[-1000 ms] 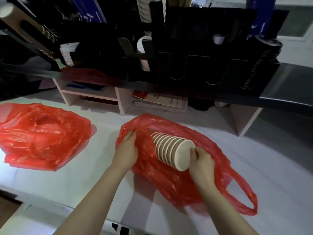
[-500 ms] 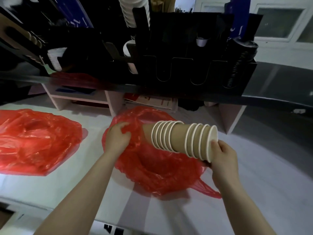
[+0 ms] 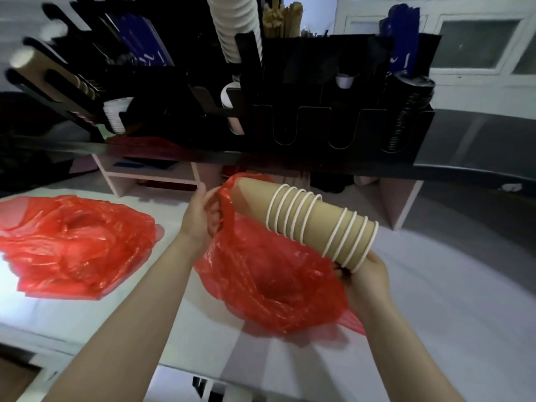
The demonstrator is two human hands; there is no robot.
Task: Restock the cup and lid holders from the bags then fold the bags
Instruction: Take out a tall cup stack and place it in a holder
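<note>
A stack of brown paper cups (image 3: 307, 221) with white rims lies tilted in the air, its far end still inside the mouth of a red plastic bag (image 3: 269, 282) on the white table. My right hand (image 3: 365, 280) grips the stack's near, wide end. My left hand (image 3: 200, 216) pinches the bag's upper edge beside the stack's far end. The black cup and lid holder (image 3: 324, 123) stands on the dark shelf above, with several empty U-shaped slots.
A second red bag (image 3: 72, 245) lies crumpled on the table's left. White cups (image 3: 235, 27) stand stacked above the holder, black lids (image 3: 406, 111) fill its right slot. A dark shelf edge (image 3: 174, 152) overhangs the table (image 3: 452, 309).
My right hand has drawn the cup stack up and out of the bag, toward the right. My left hand rose with the bag's edge. The view tilted upward.
</note>
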